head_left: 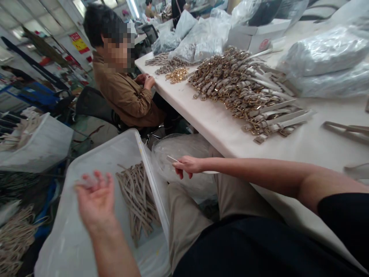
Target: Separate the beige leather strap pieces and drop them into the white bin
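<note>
My left hand [96,202] is raised over the white plastic bin [86,157], palm up with its fingers apart and slightly blurred; it holds nothing. Inside the bin lies a loose heap of thin beige straps [140,198], to the right of that hand. Above my lap, my right hand [188,165] is closed on a narrow light strap [172,159]. One end of the strap sticks out past the fingertips, and a pale length shows below the wrist. Part of the strap is hidden by the hand.
On the white table [210,127] lies a big pile of buckled straps [239,84], with small gold pieces [177,75] beside it. Plastic-wrapped bundles [325,57] stand behind. A seated co-worker [127,92] is at the table's edge. A clear bag [181,150] sits beside the bin.
</note>
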The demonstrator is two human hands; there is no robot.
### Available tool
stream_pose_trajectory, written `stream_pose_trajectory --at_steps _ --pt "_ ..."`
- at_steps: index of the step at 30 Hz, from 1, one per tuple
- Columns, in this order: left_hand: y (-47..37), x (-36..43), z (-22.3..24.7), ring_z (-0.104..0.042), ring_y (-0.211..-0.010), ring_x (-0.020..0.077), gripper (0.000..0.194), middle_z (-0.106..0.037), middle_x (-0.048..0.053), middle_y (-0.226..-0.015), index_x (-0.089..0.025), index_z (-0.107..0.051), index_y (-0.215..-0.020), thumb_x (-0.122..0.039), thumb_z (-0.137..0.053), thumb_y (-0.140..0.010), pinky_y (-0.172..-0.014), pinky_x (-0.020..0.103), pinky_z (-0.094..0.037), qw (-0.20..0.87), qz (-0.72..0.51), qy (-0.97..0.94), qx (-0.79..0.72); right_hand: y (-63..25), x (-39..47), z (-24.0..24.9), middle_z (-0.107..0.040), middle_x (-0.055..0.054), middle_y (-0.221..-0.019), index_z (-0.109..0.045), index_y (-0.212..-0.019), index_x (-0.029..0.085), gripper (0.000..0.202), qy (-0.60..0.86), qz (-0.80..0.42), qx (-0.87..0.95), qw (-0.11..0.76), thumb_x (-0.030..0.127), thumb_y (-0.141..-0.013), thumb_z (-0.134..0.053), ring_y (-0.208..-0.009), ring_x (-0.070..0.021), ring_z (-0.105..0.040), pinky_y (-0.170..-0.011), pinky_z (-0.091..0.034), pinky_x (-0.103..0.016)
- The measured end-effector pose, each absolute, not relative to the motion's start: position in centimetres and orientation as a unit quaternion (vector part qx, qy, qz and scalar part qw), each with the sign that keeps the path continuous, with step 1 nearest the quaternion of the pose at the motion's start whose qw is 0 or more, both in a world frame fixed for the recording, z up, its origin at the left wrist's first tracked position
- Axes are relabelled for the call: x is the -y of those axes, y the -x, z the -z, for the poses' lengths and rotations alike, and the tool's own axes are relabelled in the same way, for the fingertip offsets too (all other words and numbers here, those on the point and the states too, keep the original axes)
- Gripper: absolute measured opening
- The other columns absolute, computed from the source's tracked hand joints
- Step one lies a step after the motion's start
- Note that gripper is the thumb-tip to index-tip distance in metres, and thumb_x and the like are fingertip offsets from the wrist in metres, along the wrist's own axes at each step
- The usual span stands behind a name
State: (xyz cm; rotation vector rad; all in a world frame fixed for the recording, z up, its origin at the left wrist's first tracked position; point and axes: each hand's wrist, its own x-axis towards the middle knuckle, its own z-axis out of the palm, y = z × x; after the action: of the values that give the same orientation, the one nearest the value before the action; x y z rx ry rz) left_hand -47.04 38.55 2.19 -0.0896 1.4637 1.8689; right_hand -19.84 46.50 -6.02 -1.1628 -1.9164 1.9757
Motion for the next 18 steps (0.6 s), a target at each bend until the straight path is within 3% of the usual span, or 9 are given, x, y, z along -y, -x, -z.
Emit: stream_pose_trajectory --at_steps 2,7,10,13,15,18 --pt "45.3 -39.0 1.1 -0.064 -0.101 0.0135 0.023 -0.076 -0.015 -0.094 -0.034 -0.07 -0.078 -0.046 -0.061 -0.096 -0.089 0.035 -0.05 0.433 -0.768 -0.03 -0.471 18.3 -45.6 5.4 -0.071 -0.005 -0.07 -0.063 -0.076 0.013 0.042 0.367 -0.643 0.669 0.063 0.036 -0.103 -0.04 -0.042 -0.0091 -0.053 -0.04 -0.046 -0.02" --pt "39.5 -38.1 8.2 -0.064 -0.097 0.0177 0.014 -0.074 -0.002 -0.093 -0.025 -0.069 -0.082 -0.036 -0.078 -0.084 -0.088 0.037 -0.051 0.542 -0.704 0.001 -0.459 16.5 -44.1 5.6 -0.072 -0.004 -0.072 -0.07 -0.094 0.011 0.042 0.398 -0.631 0.658 0.099 0.035 -0.104 -0.038 -0.042 -0.0082 -0.051 -0.04 -0.045 -0.019" --pt "37.6 -36.9 9.3 -0.065 -0.097 0.0193 0.012 -0.073 0.001 -0.099 -0.024 -0.069 -0.085 -0.032 -0.078 -0.083 -0.085 0.037 -0.053 0.577 -0.669 0.0 -0.468 17.0 -43.9 5.5 -0.071 -0.001 -0.069 -0.069 -0.117 0.012 0.039 0.4 -0.638 0.644 0.136 0.036 -0.104 -0.041 -0.041 -0.0078 -0.048 -0.04 -0.042 -0.018" --pt "36.3 -36.0 9.2 -0.066 -0.097 0.0182 0.01 -0.073 0.001 -0.103 -0.024 -0.069 -0.089 -0.029 -0.076 -0.084 -0.084 0.035 -0.055 0.611 -0.636 0.001 -0.471 17.8 -43.6 5.5 -0.069 0.002 -0.065 -0.062 -0.132 0.013 0.044 0.382 -0.656 0.634 0.147 0.04 -0.098 -0.056 -0.043 -0.0082 -0.049 -0.04 -0.039 -0.018" --pt "35.5 -35.8 9.2 -0.067 -0.095 0.0172 0.008 -0.073 0.002 -0.103 -0.023 -0.07 -0.091 -0.028 -0.073 -0.086 -0.082 0.032 -0.056 0.623 -0.631 0.011 -0.463 18.4 -43.2 5.7 -0.068 0.003 -0.063 -0.063 -0.131 0.013 0.048 0.373 -0.664 0.633 0.142 0.041 -0.092 -0.066 -0.045 -0.0086 -0.051 -0.041 -0.038 -0.017" --pt "34.2 -35.9 9.4 -0.067 -0.091 0.0185 0.013 -0.074 0.006 -0.1 -0.021 -0.072 -0.093 -0.032 -0.072 -0.087 -0.072 0.029 -0.055 0.642 -0.628 0.003 -0.439 19.1 -42.7 6.2 -0.065 0.003 -0.06 -0.072 -0.109 0.012 0.026 0.381 -0.652 0.642 0.133 0.031 -0.091 -0.067 -0.045 -0.007 -0.05 -0.044 -0.037 -0.017"
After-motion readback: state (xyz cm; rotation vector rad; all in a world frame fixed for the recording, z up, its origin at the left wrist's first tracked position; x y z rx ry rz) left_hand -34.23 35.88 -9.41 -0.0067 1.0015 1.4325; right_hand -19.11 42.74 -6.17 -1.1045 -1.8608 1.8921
